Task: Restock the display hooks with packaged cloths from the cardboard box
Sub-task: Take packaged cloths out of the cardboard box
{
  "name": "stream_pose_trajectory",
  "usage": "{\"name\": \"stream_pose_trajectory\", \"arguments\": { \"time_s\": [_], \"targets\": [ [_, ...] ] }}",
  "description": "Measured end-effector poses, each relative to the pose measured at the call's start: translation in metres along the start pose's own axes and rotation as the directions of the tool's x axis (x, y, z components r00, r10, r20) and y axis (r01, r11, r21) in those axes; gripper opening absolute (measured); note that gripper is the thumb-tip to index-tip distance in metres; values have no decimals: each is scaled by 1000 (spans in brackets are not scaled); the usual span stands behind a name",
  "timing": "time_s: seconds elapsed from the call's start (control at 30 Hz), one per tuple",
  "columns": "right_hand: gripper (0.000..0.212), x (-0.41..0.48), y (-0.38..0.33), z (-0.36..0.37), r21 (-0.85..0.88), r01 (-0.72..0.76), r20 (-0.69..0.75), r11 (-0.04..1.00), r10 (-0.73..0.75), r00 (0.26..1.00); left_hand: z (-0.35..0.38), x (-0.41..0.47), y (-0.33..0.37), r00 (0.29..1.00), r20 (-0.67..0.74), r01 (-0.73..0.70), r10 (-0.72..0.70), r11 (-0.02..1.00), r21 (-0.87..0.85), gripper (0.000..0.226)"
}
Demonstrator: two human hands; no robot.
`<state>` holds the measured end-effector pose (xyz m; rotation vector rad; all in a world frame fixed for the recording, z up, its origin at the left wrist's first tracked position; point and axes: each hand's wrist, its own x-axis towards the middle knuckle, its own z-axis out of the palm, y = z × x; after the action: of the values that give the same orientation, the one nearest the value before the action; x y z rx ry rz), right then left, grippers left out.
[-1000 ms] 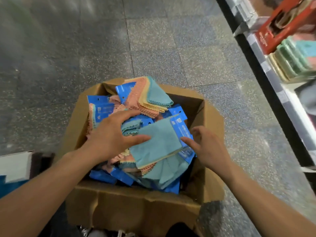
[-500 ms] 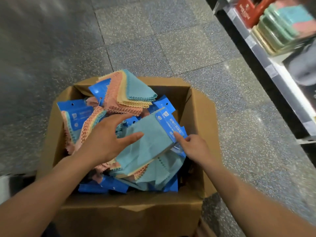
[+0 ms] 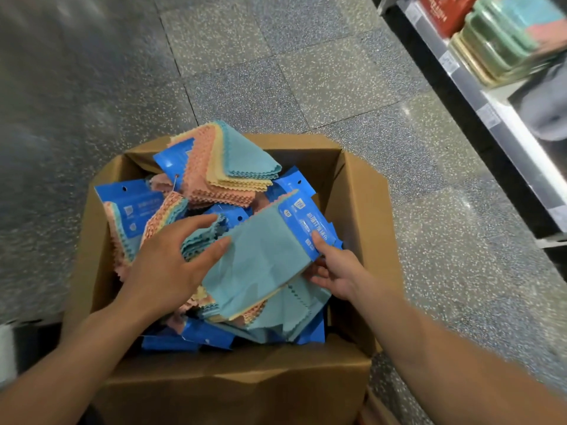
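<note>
Teal cloth pack [image 3: 260, 265], my right hand [image 3: 334, 271] pinching its header [image 3: 310, 228], left hand [image 3: 165, 265] flat on neighbouring packs [image 3: 202, 237]; likely risk: those snag, spilling from the cardboard box [image 3: 362, 210].

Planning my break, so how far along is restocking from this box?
Done: nothing visibly hung; the cardboard box is heaped with packs. In hand: the right hand pinches the top teal pack by its blue header, and the left hand rests on it. Left: hanging nearly everything.
</note>
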<state>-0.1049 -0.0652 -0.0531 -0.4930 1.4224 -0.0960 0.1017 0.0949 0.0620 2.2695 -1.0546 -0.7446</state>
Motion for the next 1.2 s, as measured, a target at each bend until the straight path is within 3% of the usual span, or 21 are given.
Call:
{"name": "stream_pose_trajectory", "arguments": {
  "time_s": [0.4, 0.57, 0.63, 0.7, 0.77, 0.83, 0.93, 1.0, 1.1, 1.2],
  "targets": [
    [27, -16, 15, -7, -86, 300, -167, 950, -311, 936, 4, 3, -8, 1000, 1, -10, 10, 999, -46, 50],
    [38, -39, 15, -22, 47, 427, -105, 903, -421, 901, 8, 11, -15, 999, -36, -19, 18, 999, -44, 34],
    [51, -50, 13, -35, 106, 467, -39, 878, -466, 884, 13, 14, -10, 1000, -25, -19, 18, 998, -61, 32],
    [85, -62, 11, -50, 113, 483, -3, 868, -486, 874, 18, 18, -6, 1000, -9, -28, 27, 997, -79, 29],
    [104, -74, 9, -64, 93, 501, -13, 861, -502, 865, 22, 21, -3, 1000, 13, -27, 28, 995, -93, 26],
    [98, -83, 8, -81, 73, 527, -38, 847, -526, 850, 28, 26, -1, 999, 26, -18, 21, 995, -102, 26],
    [61, -94, 2, -105, 141, 532, 0, 835, -537, 844, 35, 33, 7, 999, 45, -16, 22, 991, -129, 46],
    [50, -97, -4, -117, 197, 520, 17, 831, -534, 846, 42, 42, 14, 996, 74, -28, 39, 990, -137, 43],
    [60, -96, -13, -129, 154, 539, 24, 828, -549, 836, 59, 59, 24, 993, 90, -64, 75, 990, -127, 31],
    [62, -95, -20, -137, 93, 581, 9, 809, -584, 812, 77, 81, 31, 978, 194, -52, 71, 993, -105, 47]
  ]
}}
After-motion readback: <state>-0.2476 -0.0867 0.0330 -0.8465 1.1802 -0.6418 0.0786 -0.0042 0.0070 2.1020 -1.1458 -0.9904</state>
